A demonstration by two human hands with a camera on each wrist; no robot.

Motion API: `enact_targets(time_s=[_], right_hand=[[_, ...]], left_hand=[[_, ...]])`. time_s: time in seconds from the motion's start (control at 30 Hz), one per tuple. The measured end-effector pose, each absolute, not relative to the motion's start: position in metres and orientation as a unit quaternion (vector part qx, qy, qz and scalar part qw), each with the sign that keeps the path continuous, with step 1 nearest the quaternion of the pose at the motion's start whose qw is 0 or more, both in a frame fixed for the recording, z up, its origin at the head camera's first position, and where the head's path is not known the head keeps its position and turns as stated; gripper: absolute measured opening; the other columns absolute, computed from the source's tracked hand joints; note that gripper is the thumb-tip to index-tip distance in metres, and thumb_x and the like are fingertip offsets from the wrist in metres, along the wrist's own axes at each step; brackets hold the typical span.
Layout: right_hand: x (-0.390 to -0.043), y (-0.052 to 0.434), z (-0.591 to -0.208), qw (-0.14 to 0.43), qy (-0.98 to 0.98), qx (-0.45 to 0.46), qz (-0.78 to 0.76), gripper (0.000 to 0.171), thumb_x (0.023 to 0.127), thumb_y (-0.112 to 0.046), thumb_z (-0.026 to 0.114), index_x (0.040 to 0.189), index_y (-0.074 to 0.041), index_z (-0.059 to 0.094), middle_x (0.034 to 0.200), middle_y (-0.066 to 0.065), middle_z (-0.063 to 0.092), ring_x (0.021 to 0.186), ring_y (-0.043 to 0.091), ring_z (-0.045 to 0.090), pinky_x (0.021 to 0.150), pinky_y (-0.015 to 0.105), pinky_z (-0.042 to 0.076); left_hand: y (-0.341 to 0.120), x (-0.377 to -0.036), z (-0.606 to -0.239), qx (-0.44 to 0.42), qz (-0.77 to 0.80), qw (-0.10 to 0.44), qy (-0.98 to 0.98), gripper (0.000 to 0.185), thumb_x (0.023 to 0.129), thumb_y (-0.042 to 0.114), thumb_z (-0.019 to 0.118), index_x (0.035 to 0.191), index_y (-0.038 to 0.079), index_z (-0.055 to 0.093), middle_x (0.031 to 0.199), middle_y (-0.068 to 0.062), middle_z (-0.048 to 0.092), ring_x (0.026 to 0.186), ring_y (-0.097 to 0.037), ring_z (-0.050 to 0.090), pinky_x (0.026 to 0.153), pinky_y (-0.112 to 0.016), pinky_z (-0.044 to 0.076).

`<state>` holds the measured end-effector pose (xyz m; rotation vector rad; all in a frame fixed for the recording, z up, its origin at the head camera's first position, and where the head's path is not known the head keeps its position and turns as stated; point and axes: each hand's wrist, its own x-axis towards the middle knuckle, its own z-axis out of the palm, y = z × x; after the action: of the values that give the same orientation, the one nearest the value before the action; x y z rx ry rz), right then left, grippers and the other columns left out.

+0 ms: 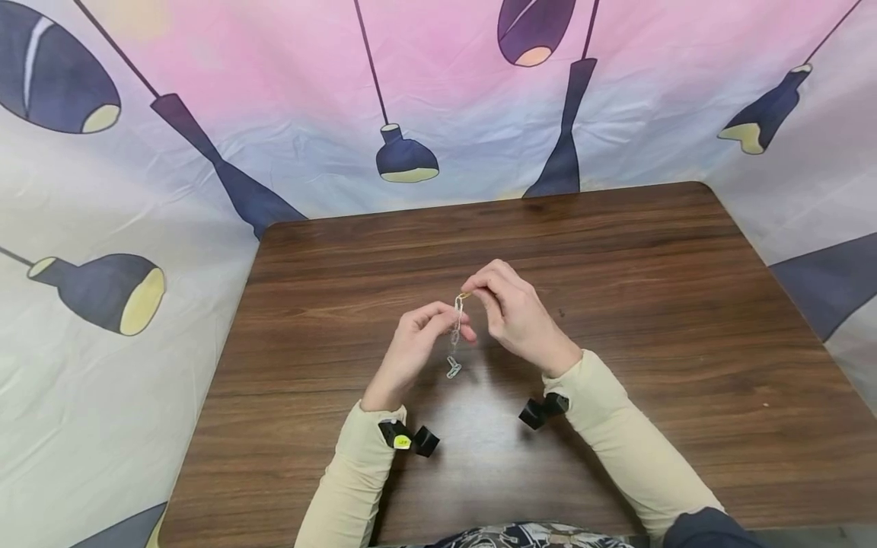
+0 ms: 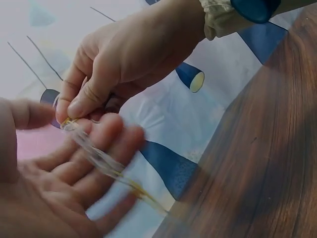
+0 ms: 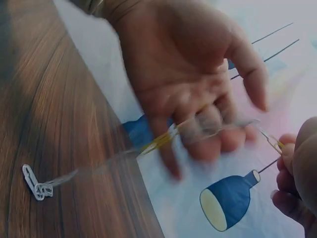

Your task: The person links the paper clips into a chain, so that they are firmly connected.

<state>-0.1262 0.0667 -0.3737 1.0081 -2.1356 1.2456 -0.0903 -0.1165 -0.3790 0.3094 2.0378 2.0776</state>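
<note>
A chain of linked paper clips (image 1: 456,327), some pale and some yellow, hangs below my right hand (image 1: 517,316). Thumb and fingertips of that hand pinch the yellow paper clip (image 3: 271,141) at its top. My left hand (image 1: 419,335) is beside the chain, palm toward it, its fingers loosely extended and the thumb held apart. In the left wrist view the chain blurs across in front of the left fingers (image 2: 94,168); whether they touch is unclear. White clips (image 3: 34,184) bunch at the lower end, and I cannot tell whether they meet the table.
Both hands are over a dark wood-grain table (image 1: 329,289) with rounded corners. A cloth backdrop (image 1: 288,91) printed with hanging lamps stands behind it and along the sides. Small black cameras (image 1: 543,411) are strapped over the pale sleeves at both wrists.
</note>
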Motion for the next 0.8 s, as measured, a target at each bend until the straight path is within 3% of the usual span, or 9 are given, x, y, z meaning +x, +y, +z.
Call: enact_targets(time_s=[0.1, 0.23, 0.37, 0.5, 0.63, 0.73, 0.8], right_hand=[[-0.125, 0.066, -0.372, 0.21, -0.767, 0.377, 0.475, 0.013, 0.096, 0.003, 0.054, 0.096, -0.006, 0.064, 0.095, -0.001, 0.059, 0.081, 0.01, 0.054, 0.068, 0.02, 0.045], [-0.122, 0.066, -0.371, 0.169, -0.745, 0.358, 0.536, 0.014, 0.095, 0.001, 0.057, 0.103, -0.007, 0.065, 0.099, 0.0, 0.061, 0.079, 0.014, 0.056, 0.065, 0.022, 0.046], [-0.118, 0.066, -0.376, 0.056, -0.677, 0.341, 0.65, 0.035, 0.102, -0.017, 0.05, 0.135, -0.005, 0.051, 0.119, 0.012, 0.061, 0.102, 0.028, 0.059, 0.084, 0.033, 0.05], [-0.114, 0.064, -0.39, -0.097, -0.616, 0.345, 0.701, 0.062, 0.102, -0.043, 0.04, 0.151, -0.006, 0.029, 0.143, 0.017, 0.047, 0.124, 0.033, 0.051, 0.104, 0.042, 0.04], [-0.111, 0.064, -0.403, -0.213, -0.605, 0.349, 0.684, 0.053, 0.102, -0.031, 0.05, 0.147, -0.006, 0.037, 0.13, 0.018, 0.058, 0.116, 0.039, 0.056, 0.101, 0.051, 0.042], [-0.108, 0.067, -0.41, -0.245, -0.616, 0.349, 0.663, 0.041, 0.099, -0.012, 0.056, 0.138, -0.004, 0.048, 0.106, 0.02, 0.066, 0.098, 0.047, 0.06, 0.089, 0.057, 0.048], [-0.108, 0.072, -0.415, -0.243, -0.638, 0.338, 0.648, 0.034, 0.097, -0.008, 0.058, 0.131, -0.004, 0.054, 0.1, 0.018, 0.067, 0.092, 0.045, 0.061, 0.084, 0.056, 0.05]], left_hand=[[-0.116, -0.091, -0.377, 0.129, 0.684, 0.122, 0.707, 0.036, 0.1, 0.03, 0.053, 0.107, -0.003, 0.065, 0.095, -0.014, 0.072, 0.108, -0.02, 0.061, 0.103, -0.047, 0.038], [-0.114, -0.092, -0.372, 0.142, 0.693, 0.103, 0.699, 0.031, 0.101, 0.025, 0.053, 0.101, -0.002, 0.066, 0.091, -0.016, 0.071, 0.099, -0.024, 0.065, 0.096, -0.046, 0.044], [-0.109, -0.094, -0.362, 0.119, 0.772, 0.069, 0.621, 0.023, 0.099, 0.017, 0.055, 0.091, 0.0, 0.069, 0.076, -0.013, 0.068, 0.075, -0.023, 0.067, 0.078, -0.038, 0.053], [-0.104, -0.097, -0.348, 0.115, 0.854, 0.044, 0.506, 0.023, 0.098, 0.01, 0.05, 0.088, 0.004, 0.07, 0.068, -0.008, 0.064, 0.06, -0.018, 0.062, 0.059, -0.031, 0.054], [-0.106, -0.1, -0.333, 0.116, 0.875, 0.02, 0.469, 0.023, 0.098, 0.009, 0.049, 0.09, 0.001, 0.069, 0.067, -0.006, 0.063, 0.056, -0.015, 0.061, 0.054, -0.026, 0.051], [-0.113, -0.104, -0.324, 0.11, 0.88, -0.008, 0.463, 0.022, 0.098, 0.01, 0.051, 0.092, -0.001, 0.069, 0.066, -0.007, 0.063, 0.055, -0.016, 0.06, 0.058, -0.028, 0.053], [-0.12, -0.107, -0.321, 0.108, 0.881, -0.029, 0.459, 0.023, 0.099, 0.011, 0.051, 0.094, -0.003, 0.069, 0.064, -0.008, 0.062, 0.053, -0.017, 0.059, 0.058, -0.029, 0.053]])
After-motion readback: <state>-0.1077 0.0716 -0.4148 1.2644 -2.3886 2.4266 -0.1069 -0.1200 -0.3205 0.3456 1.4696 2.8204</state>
